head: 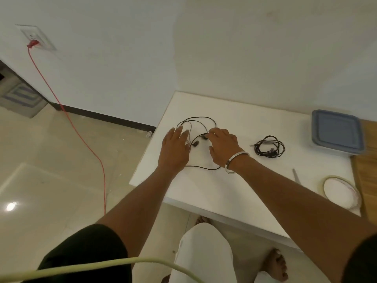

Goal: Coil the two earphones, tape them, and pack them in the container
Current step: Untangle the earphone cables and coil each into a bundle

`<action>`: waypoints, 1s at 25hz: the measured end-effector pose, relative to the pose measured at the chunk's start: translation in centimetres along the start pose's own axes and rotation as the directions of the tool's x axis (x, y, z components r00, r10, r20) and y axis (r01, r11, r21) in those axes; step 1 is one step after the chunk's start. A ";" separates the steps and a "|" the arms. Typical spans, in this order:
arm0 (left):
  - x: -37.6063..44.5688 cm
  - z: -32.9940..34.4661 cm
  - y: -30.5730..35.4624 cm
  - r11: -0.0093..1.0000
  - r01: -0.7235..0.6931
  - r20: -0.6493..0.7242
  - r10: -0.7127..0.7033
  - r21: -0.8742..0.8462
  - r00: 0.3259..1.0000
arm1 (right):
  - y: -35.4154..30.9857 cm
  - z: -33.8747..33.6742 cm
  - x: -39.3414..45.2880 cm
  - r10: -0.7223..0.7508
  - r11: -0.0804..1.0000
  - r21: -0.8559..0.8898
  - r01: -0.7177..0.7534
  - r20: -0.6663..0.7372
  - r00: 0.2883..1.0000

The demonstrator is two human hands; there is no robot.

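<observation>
A loose black earphone (201,117) lies spread in loops on the white table (204,190), one earbud (195,143) between my hands. My left hand (174,150) lies flat with straight fingers on the cable's left loops. My right hand (223,148) hovers low over the right side, its bent fingertips touching the other earbud (204,137), thumb held apart. A second black earphone (269,147) lies coiled to the right, apart from both hands. The blue-grey lidded container (336,131) stands at the table's far right. A roll of tape (340,190) lies near the right front edge.
A grey scissor blade (296,175) pokes out beside the tape. The table's left edge drops to a tiled floor, where a red cable (81,137) runs from a wall socket. My knee and bare feet are under the front edge.
</observation>
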State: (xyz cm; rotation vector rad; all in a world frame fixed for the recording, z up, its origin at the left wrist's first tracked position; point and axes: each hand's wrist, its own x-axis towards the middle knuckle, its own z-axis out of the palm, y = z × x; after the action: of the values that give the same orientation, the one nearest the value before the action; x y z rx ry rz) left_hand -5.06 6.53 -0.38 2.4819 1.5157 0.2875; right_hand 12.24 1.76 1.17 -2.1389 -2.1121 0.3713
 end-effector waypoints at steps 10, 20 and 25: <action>-0.1 0.6 -1.0 0.997 -0.037 -0.023 0.035 -0.073 0.999 | -2.6 2.2 1.7 0.055 0.998 0.028 -0.053 -0.056 0.997; 0.0 0.8 -1.4 0.976 0.051 -0.019 -0.056 -0.210 0.998 | -1.0 2.6 2.5 0.152 0.986 0.073 -0.147 -0.069 0.986; -0.1 0.5 -1.8 0.973 0.094 -0.044 -0.106 -0.211 0.993 | -1.0 2.7 2.5 0.170 0.980 0.119 -0.160 -0.078 0.982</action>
State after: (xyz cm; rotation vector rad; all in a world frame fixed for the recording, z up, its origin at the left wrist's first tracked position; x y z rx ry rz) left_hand -6.53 7.23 -1.35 2.2452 1.5393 0.4757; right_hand 10.63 4.01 -1.46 -2.2278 -1.8285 0.3941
